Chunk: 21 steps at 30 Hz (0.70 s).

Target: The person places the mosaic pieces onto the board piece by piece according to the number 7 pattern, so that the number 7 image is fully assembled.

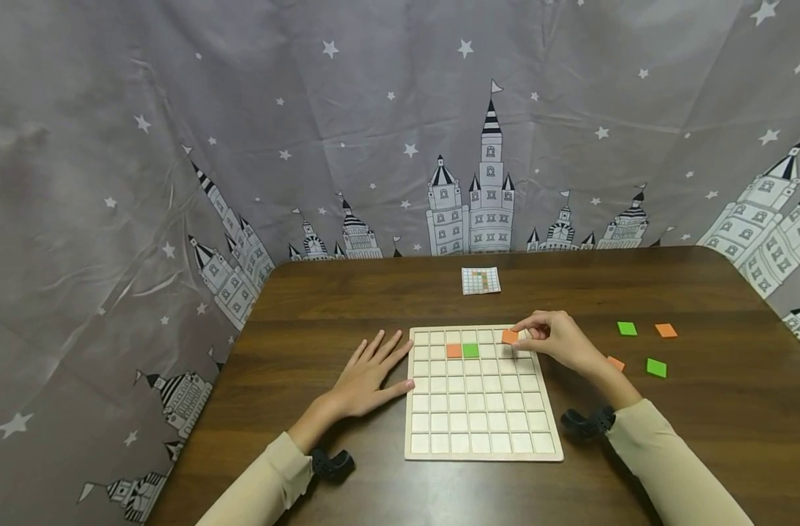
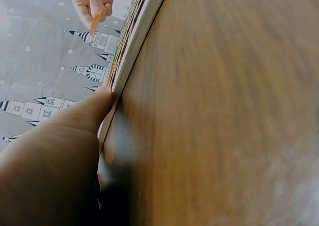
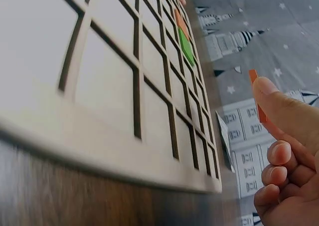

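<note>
A pale wooden grid board [image 1: 475, 402] lies on the table. In its second row from the back, an orange square tile [image 1: 454, 351] and a green square tile [image 1: 470, 351] sit side by side in neighbouring cells. My right hand [image 1: 560, 340] pinches another orange tile [image 3: 257, 96] between thumb and finger, held above the board near its back right corner. The other fingers of that hand are curled in. My left hand [image 1: 367, 380] lies with fingers spread at the board's left side, its thumb [image 2: 102, 104] touching the edge.
Right of the board lie loose green tiles [image 1: 627, 329] and orange tiles [image 1: 665, 331] on the brown table [image 1: 334, 292]. A small printed card [image 1: 481, 280] with a coloured grid lies behind the board. A grey castle-patterned curtain [image 1: 373, 109] hangs beyond the table.
</note>
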Tool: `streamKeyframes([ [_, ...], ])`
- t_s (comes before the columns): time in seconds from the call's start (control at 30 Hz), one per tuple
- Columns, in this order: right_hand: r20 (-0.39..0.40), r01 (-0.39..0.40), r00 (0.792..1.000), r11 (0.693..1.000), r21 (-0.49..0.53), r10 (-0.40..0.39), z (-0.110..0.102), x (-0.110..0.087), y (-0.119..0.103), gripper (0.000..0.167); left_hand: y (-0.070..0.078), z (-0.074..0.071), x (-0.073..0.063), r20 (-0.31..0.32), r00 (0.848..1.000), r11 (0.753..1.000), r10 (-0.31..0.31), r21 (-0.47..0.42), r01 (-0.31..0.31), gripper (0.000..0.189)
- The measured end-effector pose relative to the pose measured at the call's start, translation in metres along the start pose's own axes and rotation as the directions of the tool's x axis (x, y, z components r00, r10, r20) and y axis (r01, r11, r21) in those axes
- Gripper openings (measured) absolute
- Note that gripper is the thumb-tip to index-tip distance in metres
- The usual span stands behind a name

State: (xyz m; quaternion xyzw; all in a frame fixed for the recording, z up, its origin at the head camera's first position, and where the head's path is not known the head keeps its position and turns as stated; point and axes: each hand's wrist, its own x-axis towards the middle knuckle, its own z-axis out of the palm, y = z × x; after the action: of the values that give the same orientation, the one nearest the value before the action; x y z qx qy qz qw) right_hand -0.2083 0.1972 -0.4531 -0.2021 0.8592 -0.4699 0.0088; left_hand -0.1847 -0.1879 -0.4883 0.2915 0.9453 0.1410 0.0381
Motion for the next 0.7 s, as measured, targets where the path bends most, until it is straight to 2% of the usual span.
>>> streamKeyframes([
  [0.3,0.057,-0.015,0.998,1.000,0.007,0.015,0.017,0.010,-0.003,0.026,0.001,-0.001,-0.001,-0.003,1.000,1.000,0.001,-0.006,-0.001,0.076],
  [0.7,0.119,-0.063,0.991,0.998,0.028,0.060,0.029,0.018,0.000,0.026,0.001,0.001,-0.001,-0.028,1.000,1.000,0.010,-0.010,-0.010,0.076],
])
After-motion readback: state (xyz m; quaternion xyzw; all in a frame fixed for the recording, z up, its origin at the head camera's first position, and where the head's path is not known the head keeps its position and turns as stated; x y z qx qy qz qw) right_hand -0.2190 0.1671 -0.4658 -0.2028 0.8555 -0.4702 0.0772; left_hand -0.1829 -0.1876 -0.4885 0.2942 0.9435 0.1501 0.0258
